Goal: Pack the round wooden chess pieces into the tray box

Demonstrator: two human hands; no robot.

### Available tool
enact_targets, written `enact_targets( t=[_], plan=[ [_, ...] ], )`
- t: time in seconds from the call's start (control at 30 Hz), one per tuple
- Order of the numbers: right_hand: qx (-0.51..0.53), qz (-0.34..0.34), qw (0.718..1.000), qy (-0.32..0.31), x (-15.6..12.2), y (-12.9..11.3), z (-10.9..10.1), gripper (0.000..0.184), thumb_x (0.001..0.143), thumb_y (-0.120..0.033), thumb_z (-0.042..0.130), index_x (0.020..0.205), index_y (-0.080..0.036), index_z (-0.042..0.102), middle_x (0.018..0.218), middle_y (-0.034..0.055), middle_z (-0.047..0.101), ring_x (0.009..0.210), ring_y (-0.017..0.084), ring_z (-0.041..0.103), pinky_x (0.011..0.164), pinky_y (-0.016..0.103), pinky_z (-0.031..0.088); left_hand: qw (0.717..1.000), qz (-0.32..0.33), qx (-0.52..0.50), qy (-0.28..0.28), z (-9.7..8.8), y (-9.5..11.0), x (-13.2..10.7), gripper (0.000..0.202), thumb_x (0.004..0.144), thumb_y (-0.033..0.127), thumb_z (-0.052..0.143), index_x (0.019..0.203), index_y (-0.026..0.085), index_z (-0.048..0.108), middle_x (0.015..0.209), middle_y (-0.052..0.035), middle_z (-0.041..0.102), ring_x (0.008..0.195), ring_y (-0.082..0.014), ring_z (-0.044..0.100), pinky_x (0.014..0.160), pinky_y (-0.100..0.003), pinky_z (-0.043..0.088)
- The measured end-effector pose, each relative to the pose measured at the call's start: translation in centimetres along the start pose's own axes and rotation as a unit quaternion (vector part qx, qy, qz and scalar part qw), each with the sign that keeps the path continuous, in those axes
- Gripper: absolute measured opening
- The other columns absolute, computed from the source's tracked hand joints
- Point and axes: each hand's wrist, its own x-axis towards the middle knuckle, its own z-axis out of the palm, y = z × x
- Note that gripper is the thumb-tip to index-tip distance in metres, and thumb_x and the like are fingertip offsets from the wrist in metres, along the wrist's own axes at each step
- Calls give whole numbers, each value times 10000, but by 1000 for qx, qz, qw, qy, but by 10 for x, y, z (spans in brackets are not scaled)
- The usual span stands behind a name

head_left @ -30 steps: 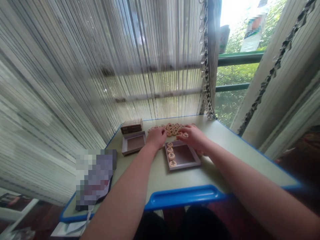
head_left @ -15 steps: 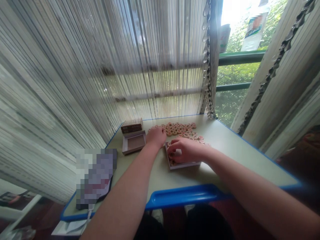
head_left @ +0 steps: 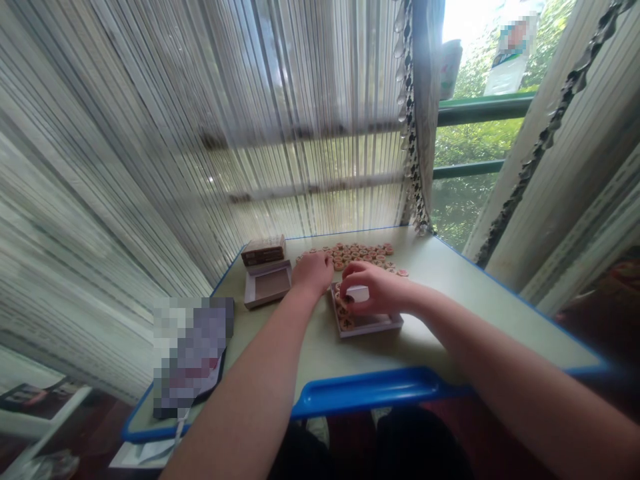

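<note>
My right hand (head_left: pixel 373 287) reaches over a shallow open box (head_left: pixel 373 329), thumb and fingertips pinched on a round Chinese chess piece (head_left: pixel 349 301) at the box's left side. Several more wooden pieces (head_left: pixel 347 324) with dark characters lie in a column along that left wall. My left hand (head_left: pixel 313 272) rests on the table beyond the box's left corner, its fingers curled closed; whatever they hold, if anything, is hidden. Just past both hands spreads a loose group of round chess pieces (head_left: pixel 357 254).
An open tray-like box part (head_left: pixel 270 285) sits left of my left hand, with a closed box (head_left: pixel 263 251) behind it. A blurred-out device (head_left: pixel 195 357) lies at the table's left edge. The blue-rimmed table (head_left: pixel 480 313) stands against a string curtain (head_left: pixel 320 120).
My right hand has risen slightly, showing more of the box's inside and the pieces along its left wall. My left hand stays in place.
</note>
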Motion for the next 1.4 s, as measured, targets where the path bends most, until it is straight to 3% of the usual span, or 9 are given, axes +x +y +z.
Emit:
enact_targets(
  t=[1.0,1.13,1.23,1.4],
  plan=[
    [22,3,999,-46,1,-1,2,212,687,-234,677,897,-214,700,923,57,577,832,168,550,775,298,451,1000,8,-15,-11,3,-2,3,315,844,374,415,846,199,677,887,-94,682,857,-212,603,713,-285,446],
    [17,76,996,33,2,11,-11,219,749,-265,612,948,-202,678,938,53,593,843,158,559,772,285,446,1000,15,-24,-6,6,-4,4,316,838,382,419,825,200,676,871,-89,682,836,-213,604,711,-291,444],
    [-55,155,980,113,2,27,-15,215,753,-264,588,933,-191,680,930,60,610,863,178,560,798,306,436,999,16,-29,0,7,-7,5,312,838,368,409,824,205,674,865,-87,681,855,-219,602,717,-296,448],
    [-139,227,958,109,1,48,-13,237,759,-279,555,944,-212,688,942,72,639,936,220,549,825,327,430,1000,-15,12,-15,8,-11,6,302,816,332,424,935,196,667,1003,-124,656,951,-252,585,789,-331,453]
  ],
)
